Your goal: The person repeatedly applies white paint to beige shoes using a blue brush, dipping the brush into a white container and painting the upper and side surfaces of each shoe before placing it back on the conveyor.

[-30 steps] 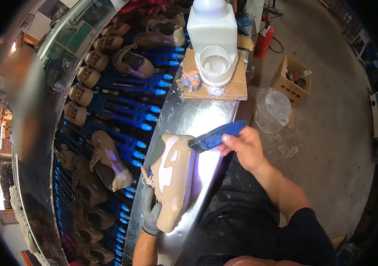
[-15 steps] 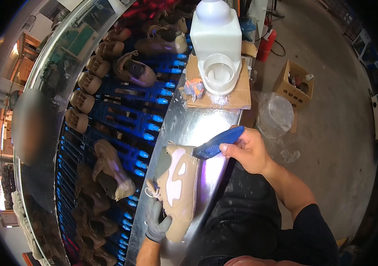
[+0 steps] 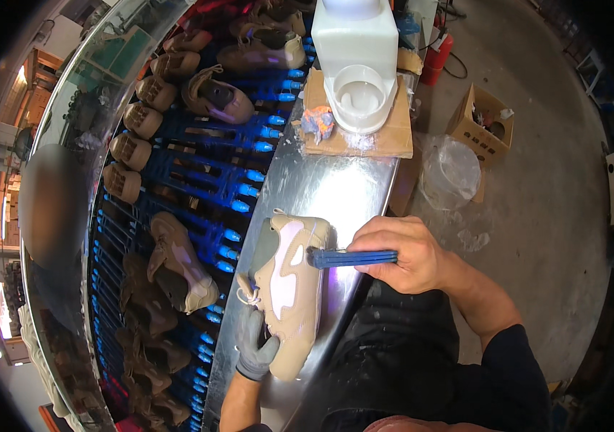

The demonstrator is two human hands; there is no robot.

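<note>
A beige shoe (image 3: 296, 302) with pale lilac-white panels lies on its side on the metal ledge. My left hand (image 3: 255, 349), in a grey glove, grips it near the toe end, thumb against the upper and the other fingers by the laces. Bare and closed, my right hand (image 3: 404, 253) holds a flat blue brush-like tool (image 3: 357, 258), turned edge-on. Its dark tip meets the side of the shoe near the heel, though I cannot tell if it touches. The tool's exact kind is unclear.
A white dispenser (image 3: 356, 50) with a round cup stands on cardboard (image 3: 393, 140), beside a crumpled orange-and-grey lump (image 3: 317, 122). On the left, several shoes rest on a blue-lit roller conveyor (image 3: 199, 162). An open carton (image 3: 476, 129), a clear plastic bag (image 3: 451, 173) and a fire extinguisher (image 3: 436, 59) are to the right.
My right hand has moved lower in the view and turned the blue tool from its flat face to edge-on, its tip shifting down the shoe's side. My left hand still grips the shoe.
</note>
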